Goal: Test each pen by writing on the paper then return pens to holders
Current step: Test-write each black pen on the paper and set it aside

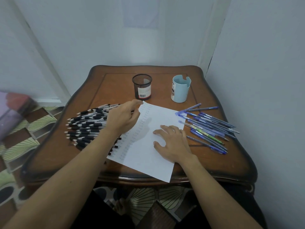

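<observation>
A white sheet of paper (pixel 148 152) lies on the wooden table (pixel 54 156), with columns of small pen marks down its left side. A pile of black-grip pens (pixel 85 126) lies left of the sheet, and several blue pens (pixel 209 126) lie to its right. A black mesh holder (pixel 142 86) and a light blue holder (pixel 180 89) stand behind the paper, with no pens showing in them. My left hand (pixel 123 118) hovers over the paper's top-left corner and the black pens, fingers loosely curled, nothing plainly held. My right hand (pixel 171 142) presses flat on the sheet, fingers spread.
The table stands in a corner with white walls behind and to the right. A patterned floor (pixel 24 133) and a purple object (pixel 11 113) lie to the left. The paper's near corner overhangs the table's front edge.
</observation>
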`<act>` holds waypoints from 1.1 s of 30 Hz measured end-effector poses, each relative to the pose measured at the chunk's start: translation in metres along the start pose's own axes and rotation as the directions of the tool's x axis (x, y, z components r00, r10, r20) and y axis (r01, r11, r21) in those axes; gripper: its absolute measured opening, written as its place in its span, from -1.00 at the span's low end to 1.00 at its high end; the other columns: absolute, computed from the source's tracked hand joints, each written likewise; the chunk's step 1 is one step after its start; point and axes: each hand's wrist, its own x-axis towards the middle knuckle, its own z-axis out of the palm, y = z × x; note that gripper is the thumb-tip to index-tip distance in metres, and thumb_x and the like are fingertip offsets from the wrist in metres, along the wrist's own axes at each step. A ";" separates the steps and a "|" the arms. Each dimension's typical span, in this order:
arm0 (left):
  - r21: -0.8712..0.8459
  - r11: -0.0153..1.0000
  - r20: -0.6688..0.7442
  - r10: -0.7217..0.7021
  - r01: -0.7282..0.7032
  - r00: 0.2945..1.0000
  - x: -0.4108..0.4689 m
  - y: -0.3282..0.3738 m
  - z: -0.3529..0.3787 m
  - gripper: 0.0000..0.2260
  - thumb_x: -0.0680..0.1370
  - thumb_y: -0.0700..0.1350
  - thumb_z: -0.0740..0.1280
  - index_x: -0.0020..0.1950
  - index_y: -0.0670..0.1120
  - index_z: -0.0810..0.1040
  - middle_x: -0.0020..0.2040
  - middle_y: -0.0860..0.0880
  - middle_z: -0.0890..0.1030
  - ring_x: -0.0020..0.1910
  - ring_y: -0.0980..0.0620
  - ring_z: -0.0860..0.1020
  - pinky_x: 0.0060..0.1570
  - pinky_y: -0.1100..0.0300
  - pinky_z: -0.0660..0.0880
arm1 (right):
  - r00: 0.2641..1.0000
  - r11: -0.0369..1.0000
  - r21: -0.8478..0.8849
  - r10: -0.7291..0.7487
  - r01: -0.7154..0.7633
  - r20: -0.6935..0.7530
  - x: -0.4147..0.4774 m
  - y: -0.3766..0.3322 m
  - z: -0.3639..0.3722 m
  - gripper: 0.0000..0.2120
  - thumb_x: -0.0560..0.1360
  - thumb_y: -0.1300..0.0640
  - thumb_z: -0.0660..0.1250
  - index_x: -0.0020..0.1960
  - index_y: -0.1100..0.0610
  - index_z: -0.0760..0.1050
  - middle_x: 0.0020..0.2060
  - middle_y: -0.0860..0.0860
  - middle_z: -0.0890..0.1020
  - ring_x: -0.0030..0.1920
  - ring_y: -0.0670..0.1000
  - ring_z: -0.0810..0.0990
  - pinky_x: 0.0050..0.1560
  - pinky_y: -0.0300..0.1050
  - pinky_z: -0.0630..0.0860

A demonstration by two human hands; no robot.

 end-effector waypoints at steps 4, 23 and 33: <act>-0.087 0.994 -0.076 0.061 -0.067 0.995 0.006 -0.002 0.010 -0.72 0.58 -0.13 0.31 0.29 -0.04 0.56 0.05 0.04 0.55 -0.14 0.11 0.53 -0.33 0.15 0.52 | 1.000 1.000 0.029 0.001 -0.001 -0.012 0.004 -0.002 -0.002 -0.49 0.50 -0.31 0.09 0.41 -0.21 0.37 0.47 -0.16 0.35 0.46 -0.05 0.23 0.45 0.08 0.07; -0.730 0.452 0.223 -0.551 0.512 0.804 0.041 0.022 0.087 -0.65 0.60 0.22 0.30 -0.10 -0.02 0.69 -0.21 -0.03 0.70 -0.19 0.05 0.67 -0.14 0.14 0.58 | 0.990 0.996 0.034 0.088 -0.085 -0.107 0.060 0.020 -0.008 -0.57 0.61 -0.02 0.18 0.46 0.02 0.36 0.43 -0.04 0.41 0.43 -0.01 0.31 0.42 -0.02 0.18; -0.736 0.406 0.274 -0.554 0.542 0.786 0.036 0.009 0.079 -0.96 0.55 -0.15 0.38 -0.05 -0.10 0.58 -0.33 -0.05 0.51 -0.32 0.00 0.46 -0.23 0.09 0.43 | 0.973 0.964 -0.141 0.219 -0.227 -0.069 0.072 0.023 -0.009 -0.45 0.64 -0.10 0.07 0.58 0.03 0.14 0.59 0.07 0.15 0.59 0.13 0.04 0.53 0.19 -0.01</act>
